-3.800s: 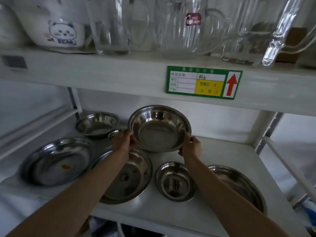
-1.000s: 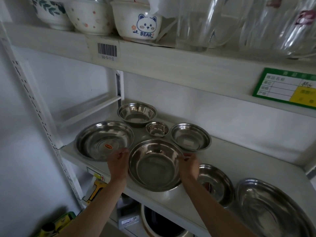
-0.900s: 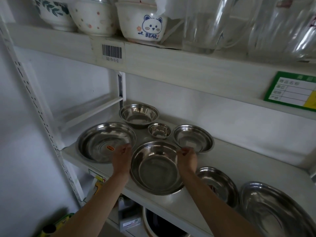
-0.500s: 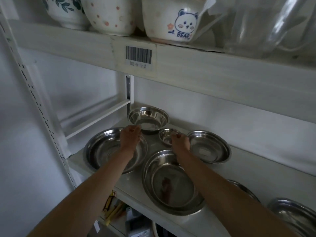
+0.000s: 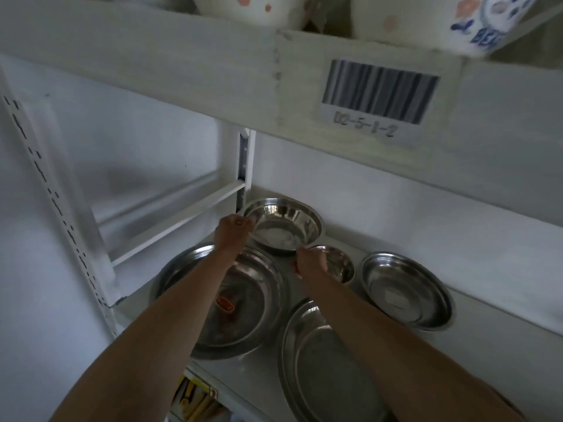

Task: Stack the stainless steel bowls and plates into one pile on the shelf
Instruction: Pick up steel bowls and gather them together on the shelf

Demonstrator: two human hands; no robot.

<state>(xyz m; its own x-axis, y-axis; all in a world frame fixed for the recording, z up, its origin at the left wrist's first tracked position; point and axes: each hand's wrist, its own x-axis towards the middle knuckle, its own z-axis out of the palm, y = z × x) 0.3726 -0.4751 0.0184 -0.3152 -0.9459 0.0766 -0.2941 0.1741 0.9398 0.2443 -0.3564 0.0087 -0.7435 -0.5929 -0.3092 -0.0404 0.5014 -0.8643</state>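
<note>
A deep steel bowl (image 5: 285, 225) sits at the back left of the white shelf (image 5: 487, 339). My left hand (image 5: 233, 233) grips its left rim and my right hand (image 5: 309, 263) grips its front right rim. In front of it lies a large steel plate (image 5: 243, 303) with a red sticker. To the right of that plate is the big bowl (image 5: 316, 360) resting inside another dish. A tiny steel bowl (image 5: 339, 264) stands just behind my right hand. A shallow steel bowl (image 5: 405, 289) sits further right.
The upper shelf board (image 5: 182, 65) with a barcode label (image 5: 379, 92) hangs low overhead, carrying ceramic bowls (image 5: 243, 7). A white upright post (image 5: 245, 166) and crossbar (image 5: 176, 220) stand close to the left of the deep bowl. Yellow items (image 5: 195, 397) lie on the shelf below.
Both hands let go of the big bowl, which now rests on the front dish, and reached back to the deep bowl at the rear left, closing on its rim. The view moved closer.
</note>
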